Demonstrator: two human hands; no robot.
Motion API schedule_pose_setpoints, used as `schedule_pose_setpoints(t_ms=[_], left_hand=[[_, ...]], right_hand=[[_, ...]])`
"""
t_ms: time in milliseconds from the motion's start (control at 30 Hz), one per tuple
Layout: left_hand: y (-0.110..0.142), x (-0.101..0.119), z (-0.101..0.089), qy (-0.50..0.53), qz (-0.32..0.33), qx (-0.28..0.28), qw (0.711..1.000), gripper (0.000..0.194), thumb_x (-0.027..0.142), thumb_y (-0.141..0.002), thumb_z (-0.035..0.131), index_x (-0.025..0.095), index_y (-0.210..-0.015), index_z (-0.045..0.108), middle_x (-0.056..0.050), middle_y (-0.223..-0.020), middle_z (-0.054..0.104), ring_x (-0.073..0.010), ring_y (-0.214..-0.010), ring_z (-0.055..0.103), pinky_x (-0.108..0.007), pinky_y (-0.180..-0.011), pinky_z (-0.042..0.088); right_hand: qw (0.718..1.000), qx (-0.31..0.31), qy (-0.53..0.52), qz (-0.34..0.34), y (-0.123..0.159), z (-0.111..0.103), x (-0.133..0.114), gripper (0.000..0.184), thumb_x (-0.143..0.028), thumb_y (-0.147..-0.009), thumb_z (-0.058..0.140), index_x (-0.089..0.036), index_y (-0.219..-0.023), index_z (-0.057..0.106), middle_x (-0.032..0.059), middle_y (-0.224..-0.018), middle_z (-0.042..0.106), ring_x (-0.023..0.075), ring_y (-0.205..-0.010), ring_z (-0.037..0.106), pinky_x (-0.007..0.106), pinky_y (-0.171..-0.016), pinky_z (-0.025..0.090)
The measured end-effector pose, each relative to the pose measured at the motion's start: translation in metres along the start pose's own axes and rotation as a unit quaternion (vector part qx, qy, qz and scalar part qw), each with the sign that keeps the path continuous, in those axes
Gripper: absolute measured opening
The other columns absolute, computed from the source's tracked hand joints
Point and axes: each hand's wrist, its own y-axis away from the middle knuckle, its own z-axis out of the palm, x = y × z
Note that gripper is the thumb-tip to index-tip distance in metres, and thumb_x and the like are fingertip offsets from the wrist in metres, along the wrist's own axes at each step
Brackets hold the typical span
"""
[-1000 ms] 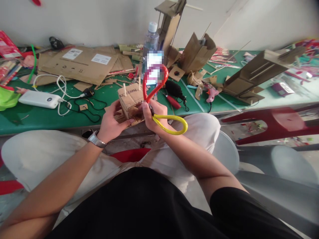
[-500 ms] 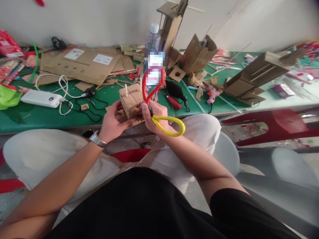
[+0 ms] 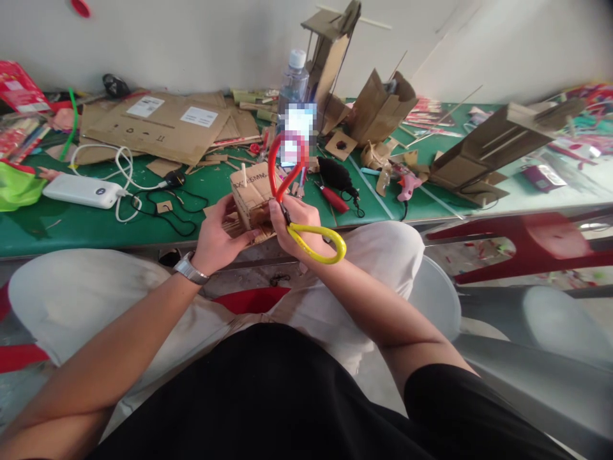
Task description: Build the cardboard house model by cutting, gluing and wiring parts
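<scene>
Centre frame, the left hand (image 3: 218, 236) has its fingers around a cardboard box (image 3: 249, 191), already formed, one stick (image 3: 244, 174) upright; the right hand (image 3: 297, 225), fingers closed, grips red-and-yellow-handled scissors (image 3: 280, 193) beside it. Work looks unfinished.

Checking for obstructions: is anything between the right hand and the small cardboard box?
Only the red-and-yellow tool held in the right hand, beside the small cardboard box; its working end is hidden. Nothing else visible intervenes.

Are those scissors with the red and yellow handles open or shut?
Open: on the scissors, the red handle and yellow handle stand wide apart. The blades themselves are hard to make out.
</scene>
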Motion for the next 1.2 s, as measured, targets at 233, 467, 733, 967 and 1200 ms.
schedule_pose_setpoints(t_ms=[233,467,733,967,1200], left_hand=[[0.0,0.0082,0.0023,-0.007,-0.002,0.002,1.0,0.087,0.049,-0.077,0.098,0.02,-0.148,0.058,-0.016,-0.146,0.073,-0.0345,-0.128,0.075,-0.051,-0.111,0.063],[0.0001,0.0046,0.0018,0.0,0.001,0.013,1.0,0.087,0.052,-0.079,0.097,0.02,-0.149,0.057,-0.017,-0.144,0.073,-0.0339,-0.124,0.077,-0.048,-0.105,0.066],[0.0002,0.0048,0.0029,-0.016,0.015,0.015,1.0,0.085,0.049,-0.079,0.098,0.021,-0.148,0.058,-0.014,-0.141,0.075,-0.0316,-0.121,0.078,-0.047,-0.103,0.067],[0.0003,0.0042,0.0017,-0.022,0.016,0.01,1.0,0.086,0.047,-0.08,0.097,0.021,-0.15,0.055,-0.016,-0.143,0.074,-0.0319,-0.119,0.079,-0.047,-0.101,0.068],[-0.0012,0.0061,0.0014,-0.006,0.024,0.0,1.0,0.084,0.049,-0.082,0.095,0.02,-0.15,0.056,-0.015,-0.138,0.076,-0.0324,-0.121,0.078,-0.051,-0.105,0.066]], right_hand=[[1.0,0.024,-0.007,0.018,0.004,-0.0032,-0.0014,0.052,-0.055,-0.118,0.037,-0.023,-0.084,0.061,0.0047,-0.077,0.07,0.0178,-0.068,0.065,0.031,-0.066,0.05],[0.997,0.067,-0.039,0.03,0.0019,-0.0098,-0.0034,0.049,-0.049,-0.117,0.042,-0.023,-0.09,0.073,0.0056,-0.089,0.082,0.0199,-0.084,0.08,0.032,-0.079,0.061],[0.998,0.034,0.002,0.044,0.0061,-0.0029,0.0032,0.059,-0.058,-0.117,0.037,-0.022,-0.087,0.073,0.0065,-0.084,0.08,0.0193,-0.077,0.076,0.031,-0.074,0.059],[0.999,0.025,0.001,0.023,0.0044,-0.004,0.0007,0.053,-0.054,-0.118,0.039,-0.022,-0.088,0.07,0.007,-0.083,0.077,0.0198,-0.073,0.073,0.032,-0.069,0.055],[1.0,0.019,0.017,-0.017,0.003,-0.0073,0.0001,0.047,-0.048,-0.118,0.043,-0.024,-0.084,0.066,0.0047,-0.079,0.074,0.0175,-0.067,0.07,0.03,-0.066,0.053]])
